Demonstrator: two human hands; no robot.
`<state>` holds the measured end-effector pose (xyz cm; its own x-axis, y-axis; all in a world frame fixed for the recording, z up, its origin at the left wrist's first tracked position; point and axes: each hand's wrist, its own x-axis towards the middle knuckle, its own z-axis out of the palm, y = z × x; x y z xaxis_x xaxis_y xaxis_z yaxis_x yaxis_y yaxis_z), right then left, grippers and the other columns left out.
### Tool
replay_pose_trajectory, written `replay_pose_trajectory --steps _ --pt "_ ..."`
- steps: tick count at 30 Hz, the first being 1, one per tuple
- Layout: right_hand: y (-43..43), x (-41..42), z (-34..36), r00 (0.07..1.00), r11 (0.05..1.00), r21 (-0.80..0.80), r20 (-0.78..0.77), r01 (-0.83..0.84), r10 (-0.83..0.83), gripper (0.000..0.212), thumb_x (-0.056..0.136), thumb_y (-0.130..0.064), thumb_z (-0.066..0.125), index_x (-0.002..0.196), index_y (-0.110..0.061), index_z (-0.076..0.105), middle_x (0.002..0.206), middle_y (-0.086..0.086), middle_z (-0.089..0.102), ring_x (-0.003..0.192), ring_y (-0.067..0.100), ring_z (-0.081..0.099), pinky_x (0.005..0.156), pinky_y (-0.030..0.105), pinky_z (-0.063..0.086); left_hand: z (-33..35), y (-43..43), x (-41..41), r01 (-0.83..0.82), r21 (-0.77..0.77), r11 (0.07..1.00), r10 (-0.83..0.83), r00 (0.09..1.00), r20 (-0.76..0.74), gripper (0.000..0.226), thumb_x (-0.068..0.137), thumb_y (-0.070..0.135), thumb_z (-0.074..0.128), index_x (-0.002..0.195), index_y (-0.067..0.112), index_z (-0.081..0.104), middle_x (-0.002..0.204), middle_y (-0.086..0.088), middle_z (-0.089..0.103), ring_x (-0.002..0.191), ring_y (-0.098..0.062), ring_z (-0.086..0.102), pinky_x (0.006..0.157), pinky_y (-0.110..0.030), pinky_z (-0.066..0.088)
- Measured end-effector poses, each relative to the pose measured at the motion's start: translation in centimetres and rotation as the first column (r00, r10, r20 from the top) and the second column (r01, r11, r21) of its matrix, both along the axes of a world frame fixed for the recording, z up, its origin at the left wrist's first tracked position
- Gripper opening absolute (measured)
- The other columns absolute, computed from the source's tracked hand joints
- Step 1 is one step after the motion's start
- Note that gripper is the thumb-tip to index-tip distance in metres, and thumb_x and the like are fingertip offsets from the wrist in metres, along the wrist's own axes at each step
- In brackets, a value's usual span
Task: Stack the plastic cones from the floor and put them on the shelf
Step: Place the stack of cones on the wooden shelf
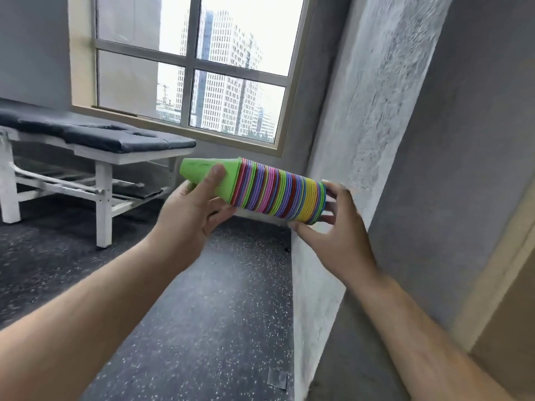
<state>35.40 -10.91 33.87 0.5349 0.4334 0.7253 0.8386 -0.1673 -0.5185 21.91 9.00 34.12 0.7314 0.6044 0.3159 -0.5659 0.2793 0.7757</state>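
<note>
A long stack of nested plastic cones [278, 193] lies sideways in the air at chest height, its rims striped green, pink, purple, yellow and red. A green cone forms the left end. My left hand [194, 209] grips that green end, thumb on top. My right hand [333, 227] holds the wide right end, fingers spread around the rim. The stack is close to the corner of a grey concrete wall [362, 111]. No shelf is recognisable in view.
A white-framed bench [101, 157] with dark padding stands at the left under a large window [194, 68]. Dark speckled floor [217, 299] stretches below my arms. The grey wall and a beige panel [503, 285] fill the right side.
</note>
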Motion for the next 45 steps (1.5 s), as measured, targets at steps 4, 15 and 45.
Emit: replay_pose_trajectory --steps 4,15,45 --pt "1.0 2.6 4.3 0.997 0.998 0.035 0.068 0.045 -0.048 0.073 0.071 -0.038 0.089 0.123 -0.031 0.039 0.114 -0.020 0.049 0.102 -0.006 0.053 0.075 0.012 0.048 5.3 1.8 4.4 -0.022 0.079 0.997 0.017 0.998 0.056 0.052 0.084 0.041 0.068 0.126 0.010 0.061 0.109 -0.010 0.079 0.095 -0.019 0.077 0.078 -0.029 0.063" --pt "-6.6 0.6 32.2 0.950 0.936 0.167 -0.107 0.309 -0.294 0.072 0.056 -0.048 0.092 0.110 -0.033 0.047 0.103 -0.019 0.059 0.095 0.009 0.063 0.076 0.026 0.053 37.7 -5.1 8.7 0.171 0.244 0.955 -0.186 0.982 0.039 0.042 0.078 0.046 0.071 0.108 0.016 0.071 0.098 0.002 0.078 0.088 -0.011 0.074 0.072 -0.025 0.060" --pt "-29.1 -7.1 39.4 0.248 0.490 -0.293 -0.590 0.821 -0.769 0.060 0.052 -0.057 0.080 0.096 -0.020 0.064 0.088 -0.004 0.074 0.081 0.016 0.070 0.067 0.033 0.055 49.1 -35.2 11.8 0.754 0.505 0.420 -0.460 0.656 -0.599 0.040 0.081 0.031 0.088 0.112 0.019 0.066 0.099 0.018 0.070 0.085 0.016 0.064 0.069 -0.003 0.044"
